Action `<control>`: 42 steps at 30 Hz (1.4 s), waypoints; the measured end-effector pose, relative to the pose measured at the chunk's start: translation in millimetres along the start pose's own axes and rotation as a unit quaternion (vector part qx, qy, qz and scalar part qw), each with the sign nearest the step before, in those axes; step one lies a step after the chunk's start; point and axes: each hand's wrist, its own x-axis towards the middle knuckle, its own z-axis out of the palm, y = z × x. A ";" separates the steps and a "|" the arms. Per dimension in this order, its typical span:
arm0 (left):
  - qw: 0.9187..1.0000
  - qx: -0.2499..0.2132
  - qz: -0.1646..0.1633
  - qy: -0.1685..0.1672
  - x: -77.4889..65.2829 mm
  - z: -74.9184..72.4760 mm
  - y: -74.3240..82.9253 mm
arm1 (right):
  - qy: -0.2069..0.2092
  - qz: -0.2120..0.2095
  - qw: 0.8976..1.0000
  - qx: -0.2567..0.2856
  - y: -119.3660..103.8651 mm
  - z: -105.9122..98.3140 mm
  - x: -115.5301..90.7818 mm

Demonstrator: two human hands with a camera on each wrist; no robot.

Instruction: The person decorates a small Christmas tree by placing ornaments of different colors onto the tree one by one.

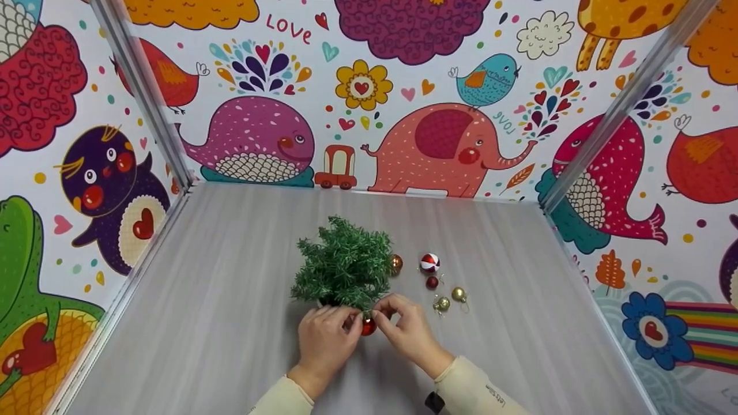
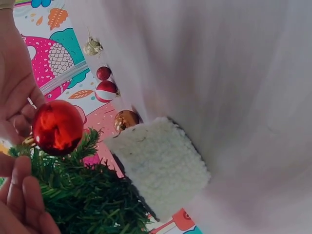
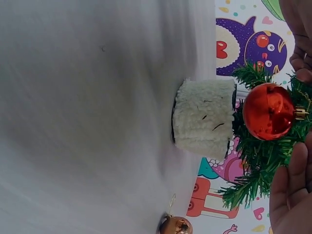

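Note:
A small green artificial Christmas tree (image 1: 343, 262) stands upright in a fluffy white pot (image 3: 204, 119). At its near lower branches hangs a shiny red Christmas ball (image 1: 368, 328), its gold cap (image 3: 301, 113) turned up toward the fingers. My left hand (image 1: 327, 339) is on the ball's left and my right hand (image 1: 410, 333) on its right. The thumb and fingers of each hand pinch at the hanging loop just above the cap, close against the branch. The fingertips partly cover the loop, so its exact course is hidden.
Right of the tree lie a copper ball (image 1: 396, 264), a red-and-white striped ball (image 1: 429, 263), a small dark red ball (image 1: 432, 282) and two gold balls (image 1: 458, 294). Printed panels with metal corner posts (image 1: 147, 92) enclose the grey tabletop (image 1: 230, 300) at the back and sides.

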 end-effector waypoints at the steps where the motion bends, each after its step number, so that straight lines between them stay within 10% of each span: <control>1: 1.000 0.003 0.000 -0.001 0.1 0.1 0.1 | -0.004 0.001 1.000 -0.005 6.7 1.4 -1.5; 31: 0.999 -0.008 0.043 -0.020 -6.6 -4.2 -5.9 | -0.033 -0.058 0.995 -0.072 40.4 2.4 -14.1; 42: 0.990 -0.017 0.108 0.085 8.7 -26.2 -13.2 | -0.032 -0.035 0.993 -0.105 45.2 -9.7 -18.4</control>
